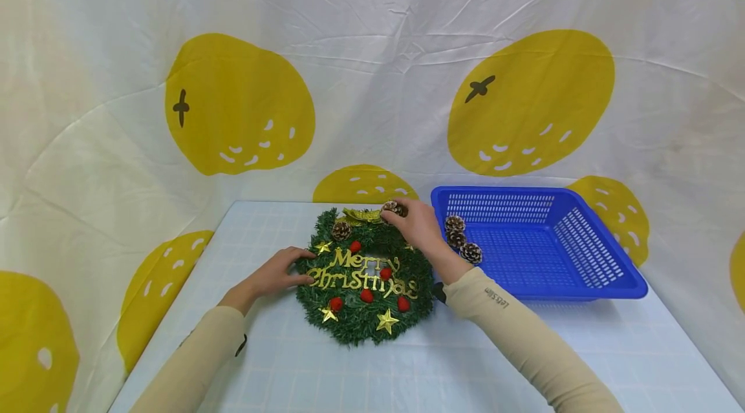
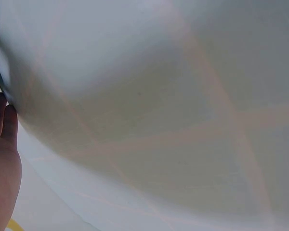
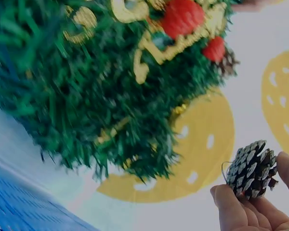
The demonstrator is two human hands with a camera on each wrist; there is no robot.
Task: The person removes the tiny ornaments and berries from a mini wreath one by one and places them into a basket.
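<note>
A green wreath (image 1: 343, 329) lies on the table, bearing gold "Merry Christmas" lettering (image 1: 349, 280), red berries (image 1: 366, 295), gold stars (image 1: 387, 321) and a gold bow (image 1: 362, 215). My right hand (image 1: 421, 229) pinches a white-tipped pine cone (image 3: 253, 171) between thumb and fingers, over the wreath's upper right beside the bow. A thin wire loop sticks out from this cone in the right wrist view. Another pine cone (image 1: 341, 231) sits at the wreath's upper left. My left hand (image 1: 279, 272) rests at the wreath's left edge, fingers extended onto the greenery.
To the right stands a blue plastic basket (image 1: 559, 290) with three pine cones (image 1: 471, 253) by its left wall. A pale checked tablecloth (image 1: 268, 348) covers the table. Behind hangs a white curtain (image 1: 372, 96) printed with yellow fruit.
</note>
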